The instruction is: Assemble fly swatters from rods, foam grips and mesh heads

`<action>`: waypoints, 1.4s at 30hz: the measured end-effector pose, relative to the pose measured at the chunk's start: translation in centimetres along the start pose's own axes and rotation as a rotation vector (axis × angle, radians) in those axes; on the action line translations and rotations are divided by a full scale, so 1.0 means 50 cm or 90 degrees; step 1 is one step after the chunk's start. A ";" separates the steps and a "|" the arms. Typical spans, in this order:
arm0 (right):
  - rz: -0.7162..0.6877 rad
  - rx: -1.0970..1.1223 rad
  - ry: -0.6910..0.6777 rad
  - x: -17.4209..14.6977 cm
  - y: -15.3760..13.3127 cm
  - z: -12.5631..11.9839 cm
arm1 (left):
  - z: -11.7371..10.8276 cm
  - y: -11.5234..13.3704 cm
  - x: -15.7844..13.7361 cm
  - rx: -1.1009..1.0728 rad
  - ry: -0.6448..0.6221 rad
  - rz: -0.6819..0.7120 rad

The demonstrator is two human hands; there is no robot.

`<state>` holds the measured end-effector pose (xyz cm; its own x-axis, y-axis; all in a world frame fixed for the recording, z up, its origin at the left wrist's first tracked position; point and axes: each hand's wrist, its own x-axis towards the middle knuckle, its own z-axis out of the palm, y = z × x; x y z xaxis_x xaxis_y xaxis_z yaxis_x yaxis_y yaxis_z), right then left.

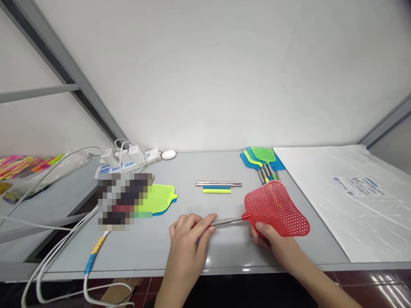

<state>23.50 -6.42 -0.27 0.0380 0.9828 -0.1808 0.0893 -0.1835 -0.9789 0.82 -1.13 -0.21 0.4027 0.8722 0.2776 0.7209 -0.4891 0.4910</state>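
Observation:
A red fly swatter (276, 207) with a perforated head and a metal rod lies across both hands above the table's front part. My left hand (189, 239) is closed around its red handle end, which the fingers mostly hide. With the thumb on top, my right hand (268, 237) grips the lower edge of the red head. Beyond the hands lie metal rods (213, 184), a blue handle sleeve (216, 187) and a yellow-green handle sleeve (216, 191). Yellow-green and blue swatter heads (163, 199) are stacked on the left.
Several green and blue swatters (263, 158) lie bunched at the back right, beside a white wrapped package (349, 196). At the back left are a power strip (128, 164) with plugs and a white oval device (168, 155). White cables (69, 233) run over the left edge.

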 end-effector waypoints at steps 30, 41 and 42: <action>-0.152 0.045 0.223 0.001 -0.078 -0.057 | 0.016 0.092 0.060 -0.125 -0.211 0.075; -0.133 0.071 0.136 0.005 -0.086 -0.069 | -0.023 0.114 0.067 -0.309 -0.337 -0.038; -0.133 0.077 0.146 0.010 -0.084 -0.067 | -0.021 0.116 0.069 -0.283 -0.310 -0.031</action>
<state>26.47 -5.20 4.08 0.2561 0.9659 0.0378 0.0002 0.0391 -0.9992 5.79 -0.93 4.45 0.6592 0.7443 -0.1074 0.4852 -0.3119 0.8168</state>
